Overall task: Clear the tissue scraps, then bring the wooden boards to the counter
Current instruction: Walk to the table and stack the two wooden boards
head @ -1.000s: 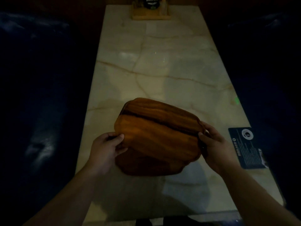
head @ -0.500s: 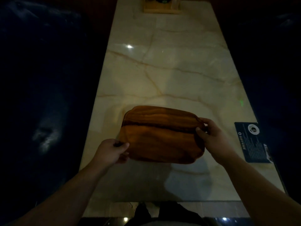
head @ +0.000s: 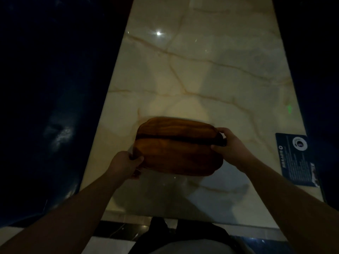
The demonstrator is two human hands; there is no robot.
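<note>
While the lighting stays dim across my feed, I can make out both bare hands clamped on the wooden boards (head: pixel 178 146), which sit near the table's close end, roughly at the centre of my view. My left hand (head: pixel 124 165) grips the stack's edge at about 8 o'clock, thumb over the top face and fingers curled beneath; my right hand (head: pixel 230 144) grasps the opposite edge at 3 o'clock, fingers wrapped round the dark corner. A dark seam runs across the wood (I read it as the line between two boards, though the blur makes that hard to confirm). Whether the stack touches the marble table (head: pixel 201 74) or hangs just above it, I cannot tell, though a soft shadow lies on the stone under its near edge. Pale veined stone stretches away toward 12 o'clock, carrying a bright light reflection (head: pixel 158 33). At 3 o'clock from the boards, well apart from them, a dark printed card (head: pixel 295 160) lies flat by the table's right edge. Dark blue seating (head: pixel 55 125) flanks the table at 9 o'clock.
</note>
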